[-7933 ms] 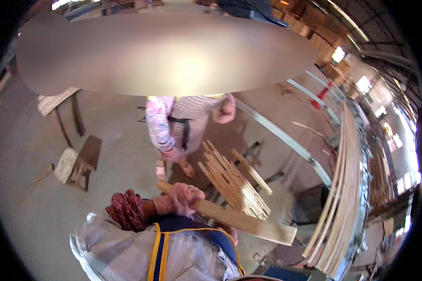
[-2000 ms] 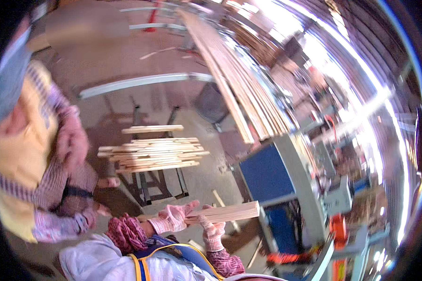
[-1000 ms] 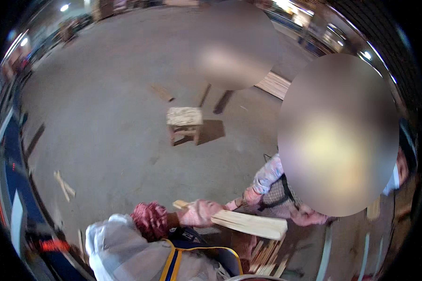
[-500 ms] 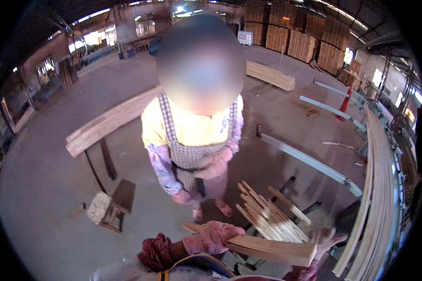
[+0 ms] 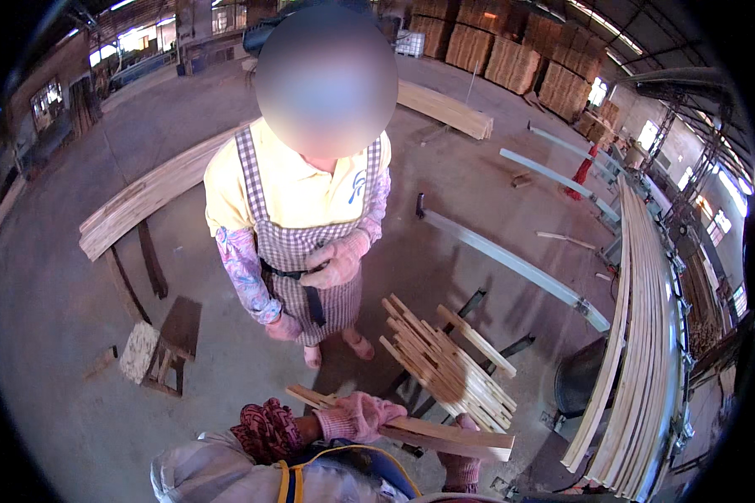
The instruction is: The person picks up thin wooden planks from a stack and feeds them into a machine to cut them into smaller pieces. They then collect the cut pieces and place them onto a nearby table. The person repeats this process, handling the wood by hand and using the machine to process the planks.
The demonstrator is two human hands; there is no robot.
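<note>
A pale wooden board (image 5: 445, 437) lies crosswise in front of me at the lower middle. My left hand (image 5: 362, 417), in a pink knitted glove, is closed over it toward its left part. Near the right end, my right hand (image 5: 460, 466), also gloved, has its palm below the board and fingertips showing at the far edge; it grips the board. Just beyond is a stack of narrow wooden strips (image 5: 445, 356) resting on dark bars. Facing me stands a person in a checked apron (image 5: 306, 243), pink gloves and patterned sleeves, one hand at the waist.
To the right, long wooden strips (image 5: 637, 335) lie along a metal conveyor. Pale metal rails (image 5: 512, 267) cross the floor. A small wooden stool (image 5: 155, 356) stands at left. Long timber stacks (image 5: 151, 194) lie behind the person, with tall stacks (image 5: 505, 63) at the back.
My right hand, its fingers spread beside the board's right end before, is now wrapped around the board. The view has shifted, so the surroundings appear farther left. The left hand keeps its hold.
</note>
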